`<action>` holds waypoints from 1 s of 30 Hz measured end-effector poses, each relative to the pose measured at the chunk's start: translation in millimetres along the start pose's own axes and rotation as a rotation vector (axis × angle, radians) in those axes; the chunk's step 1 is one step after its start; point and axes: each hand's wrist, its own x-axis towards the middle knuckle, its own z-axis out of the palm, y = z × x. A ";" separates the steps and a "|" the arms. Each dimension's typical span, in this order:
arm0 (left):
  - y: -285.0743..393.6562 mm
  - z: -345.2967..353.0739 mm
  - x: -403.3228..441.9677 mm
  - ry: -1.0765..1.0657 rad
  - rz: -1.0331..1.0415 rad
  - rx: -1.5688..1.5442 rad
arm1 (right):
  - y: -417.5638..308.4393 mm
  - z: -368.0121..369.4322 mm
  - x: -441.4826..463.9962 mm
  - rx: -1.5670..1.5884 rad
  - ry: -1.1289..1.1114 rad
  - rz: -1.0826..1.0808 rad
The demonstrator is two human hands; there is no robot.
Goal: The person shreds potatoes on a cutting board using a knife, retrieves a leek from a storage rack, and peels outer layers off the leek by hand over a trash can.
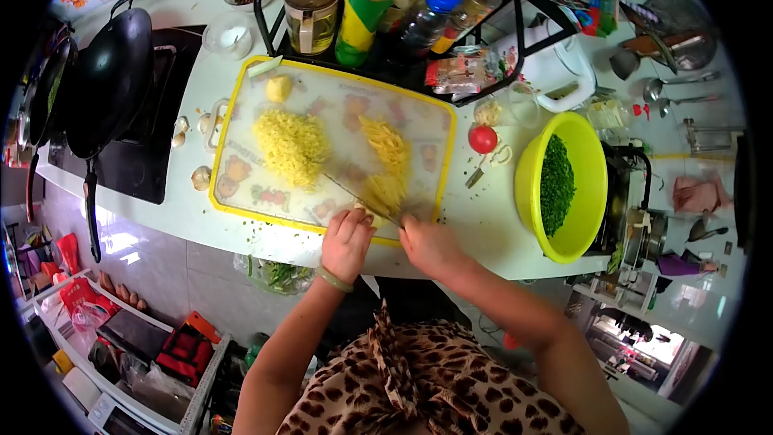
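Observation:
My right hand [431, 243] is wrapped round the handle of a kitchen knife [354, 194], whose blade slants up and left over the cutting board [314, 84]. Curled at the board's near edge, my left hand [349, 248] is close beside the blade; what its fingers press on is mostly hidden. Just beyond the knife lie pale yellow shredded strips [385, 147], with more strips [385, 191] right by the blade. A larger heap of finely chopped pale yellow pieces [291, 147] sits on the board's left half. Behind it is a yellow chunk [279, 89].
A lime-green bowl [597, 185] of chopped greens [556, 185] stands right of the board, near a red round item [482, 139]. A black rack with bottles [370, 0] borders the back. Left are a wok [113, 80], a stove [161, 145] and garlic bulbs [200, 178].

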 end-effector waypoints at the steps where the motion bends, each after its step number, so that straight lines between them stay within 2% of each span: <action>1: 1.1 -0.3 0.2 -0.002 0.017 -0.004 | 0.3 -1.6 -0.3 0.044 0.038 0.017; 8: -2.3 0.3 -1.6 0.014 0.027 -0.009 | -5.2 -42.3 -1.7 0.172 -0.007 0.002; 11: -2.8 0.8 -0.5 0.015 0.024 -0.022 | -9.5 -56.4 -11.6 0.039 -0.066 -0.012; 21: -3.3 0.8 -0.6 -0.004 0.006 0.000 | -8.7 -48.6 -15.1 -0.055 -0.150 -0.009; 26: -2.6 -0.2 -1.4 -0.016 -0.006 -0.006 | -9.7 -22.1 -1.1 -0.065 -0.189 0.021; 30: -1.2 1.0 0.1 0.002 -0.007 -0.014 | -0.4 -4.7 1.7 0.020 -0.015 0.000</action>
